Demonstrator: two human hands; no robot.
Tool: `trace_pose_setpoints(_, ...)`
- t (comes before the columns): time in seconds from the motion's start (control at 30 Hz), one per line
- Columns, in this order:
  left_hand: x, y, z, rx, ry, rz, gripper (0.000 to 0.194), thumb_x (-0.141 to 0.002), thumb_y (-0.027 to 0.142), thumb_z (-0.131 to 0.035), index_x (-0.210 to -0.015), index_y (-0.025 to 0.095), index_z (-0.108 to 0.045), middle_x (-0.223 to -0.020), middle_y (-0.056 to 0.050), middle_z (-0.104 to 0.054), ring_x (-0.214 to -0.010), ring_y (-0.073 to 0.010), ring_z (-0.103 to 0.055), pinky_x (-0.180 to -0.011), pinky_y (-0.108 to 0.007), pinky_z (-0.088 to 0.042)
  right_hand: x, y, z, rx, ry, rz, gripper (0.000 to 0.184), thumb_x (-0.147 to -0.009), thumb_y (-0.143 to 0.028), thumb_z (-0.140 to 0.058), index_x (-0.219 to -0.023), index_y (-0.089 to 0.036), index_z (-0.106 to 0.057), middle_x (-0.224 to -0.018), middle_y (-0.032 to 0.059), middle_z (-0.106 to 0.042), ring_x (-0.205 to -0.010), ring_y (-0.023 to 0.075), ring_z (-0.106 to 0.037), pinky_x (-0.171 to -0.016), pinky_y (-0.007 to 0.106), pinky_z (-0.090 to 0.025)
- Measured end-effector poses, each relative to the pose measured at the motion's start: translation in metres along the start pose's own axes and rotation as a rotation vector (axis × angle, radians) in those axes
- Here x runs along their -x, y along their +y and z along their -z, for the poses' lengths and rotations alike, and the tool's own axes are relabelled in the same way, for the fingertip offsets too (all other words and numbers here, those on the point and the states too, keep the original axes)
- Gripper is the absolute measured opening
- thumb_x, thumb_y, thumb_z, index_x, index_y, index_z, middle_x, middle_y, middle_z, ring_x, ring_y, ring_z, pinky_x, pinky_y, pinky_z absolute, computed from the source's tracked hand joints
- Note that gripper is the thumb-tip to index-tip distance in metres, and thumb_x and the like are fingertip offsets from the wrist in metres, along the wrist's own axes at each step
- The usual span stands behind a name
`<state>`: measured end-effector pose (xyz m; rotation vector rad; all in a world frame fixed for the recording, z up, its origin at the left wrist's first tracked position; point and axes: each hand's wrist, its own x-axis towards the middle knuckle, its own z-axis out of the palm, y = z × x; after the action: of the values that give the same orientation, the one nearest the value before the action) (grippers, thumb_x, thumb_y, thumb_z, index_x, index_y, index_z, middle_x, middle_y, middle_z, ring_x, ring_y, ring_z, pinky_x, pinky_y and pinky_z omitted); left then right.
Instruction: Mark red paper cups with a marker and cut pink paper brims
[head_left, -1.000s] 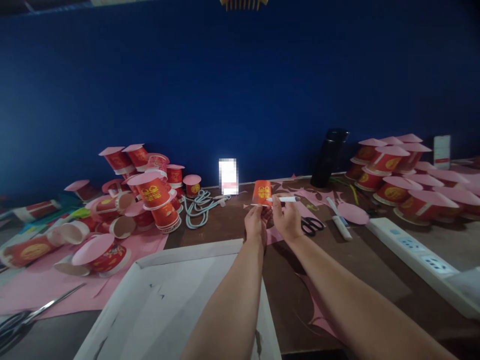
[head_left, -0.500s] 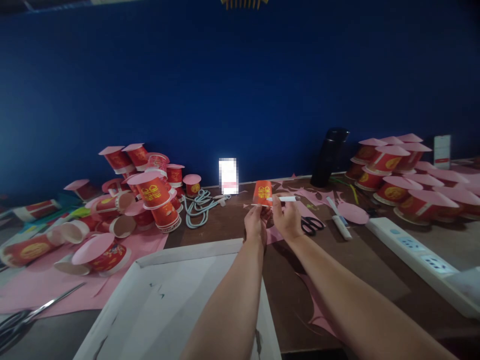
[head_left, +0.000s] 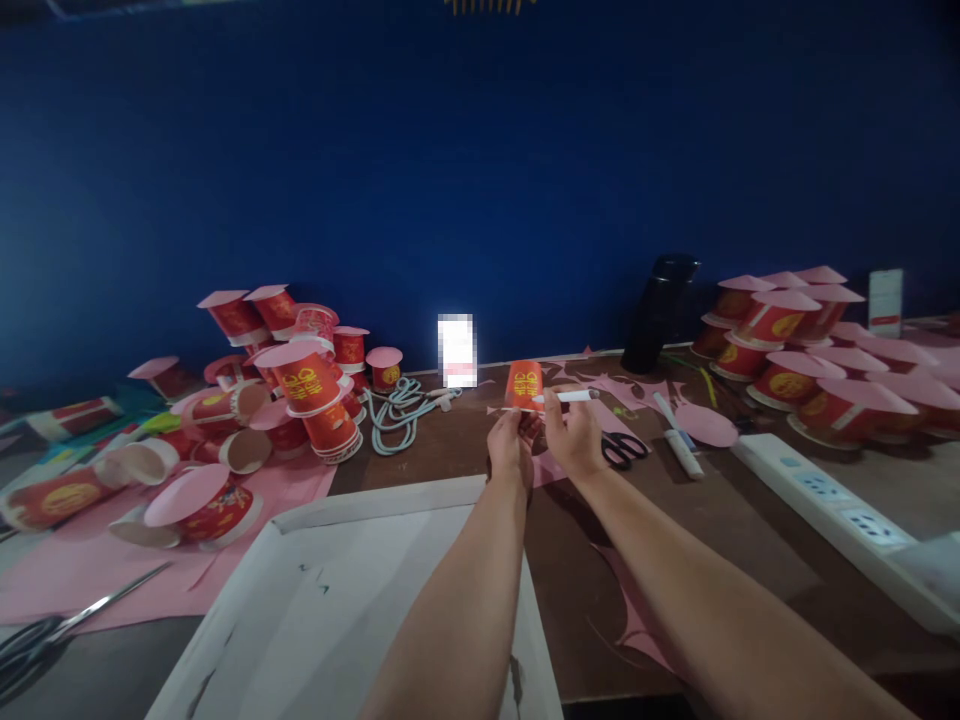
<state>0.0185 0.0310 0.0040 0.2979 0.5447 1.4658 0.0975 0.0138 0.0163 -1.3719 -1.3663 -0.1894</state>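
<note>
A red paper cup [head_left: 525, 380] with gold characters is upside down above the table, its rim toward me. My left hand [head_left: 512, 445] is closed on the cup's rim from below. Between the fingers of my right hand [head_left: 572, 433] is a white marker pen [head_left: 574, 396], its tip pointing left at the lower edge of the cup. Black-handled scissors [head_left: 624, 450] lie just right of my right wrist. Beyond the cup and to its right are pink paper scraps [head_left: 637, 393]. My fingers partly hide the cup's rim.
Piled cups with pink paper discs stand left [head_left: 307, 380] and right [head_left: 787, 315]. A white tray [head_left: 360, 580] fills the front. Around are a coiled cable [head_left: 394, 425], black bottle [head_left: 660, 312], glue tube [head_left: 682, 455], power strip [head_left: 817, 510] and scissors [head_left: 97, 610].
The cup and both hands have shifted very slightly left. The grip on the cup and on the marker pen looks the same.
</note>
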Motion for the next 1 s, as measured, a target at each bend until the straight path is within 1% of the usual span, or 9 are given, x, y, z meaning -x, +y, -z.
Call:
trace_pose_setpoints(0.23,0.0003,0.0021,-0.0006,-0.04,0.03,0.015,0.01,-0.067,0.017,-0.067,-0.068,0.012,-0.058,-0.057,-0.001,-0.059,-0.051,-0.0086,-0.056,-0.056,-0.021,-0.044,0.0003,-0.0009,-0.0001,0.0,0.003,-0.003,0.028,-0.092,-0.041,-0.042,-0.09,-0.018,-0.057,-0.088,0.0098,-0.067,-0.085,0.0235,-0.061,-0.079,0.037,-0.047)
trace_pose_setpoints(0.5,-0.0009,0.0016,0.0001,-0.025,0.029,0.016,0.008,-0.068,0.016,-0.065,-0.069,0.013,-0.058,-0.058,-0.001,-0.058,-0.052,-0.0085,-0.056,-0.057,-0.021,-0.044,-0.0002,0.0002,-0.0001,-0.008,-0.013,-0.015,0.027,-0.091,-0.042,-0.042,-0.089,-0.019,-0.056,-0.087,0.009,-0.067,-0.083,0.0233,-0.061,-0.077,0.037,-0.046)
trace_pose_setpoints(0.63,-0.0001,0.0027,-0.0007,-0.035,0.051,0.018,0.01,-0.067,0.016,-0.066,-0.068,0.013,-0.057,-0.057,0.0,-0.058,-0.052,-0.0087,-0.056,-0.057,-0.021,-0.043,0.0002,-0.0011,0.0004,0.005,-0.01,-0.011,0.028,-0.091,-0.042,-0.041,-0.088,-0.019,-0.057,-0.085,0.0089,-0.067,-0.081,0.0236,-0.061,-0.076,0.037,-0.046)
trace_pose_setpoints(0.77,0.0001,0.0035,-0.0012,-0.026,0.045,0.025,0.007,-0.068,0.015,-0.064,-0.07,0.012,-0.058,-0.057,-0.001,-0.058,-0.05,-0.0085,-0.055,-0.055,-0.021,-0.042,0.0007,-0.0027,0.0013,0.02,-0.024,-0.029,0.03,-0.091,-0.043,-0.041,-0.088,-0.018,-0.058,-0.084,0.0088,-0.068,-0.08,0.0241,-0.061,-0.075,0.037,-0.045)
trace_pose_setpoints(1.0,-0.0002,0.0043,-0.0022,-0.032,0.062,0.027,0.009,-0.067,0.015,-0.066,-0.07,0.012,-0.057,-0.057,0.0,-0.056,-0.05,-0.0076,-0.054,-0.054,-0.02,-0.042,0.001,-0.0024,0.0005,0.029,-0.053,-0.062,0.034,-0.091,-0.045,-0.04,-0.088,-0.018,-0.061,-0.084,0.0097,-0.068,-0.082,0.025,-0.062,-0.076,0.038,-0.046)
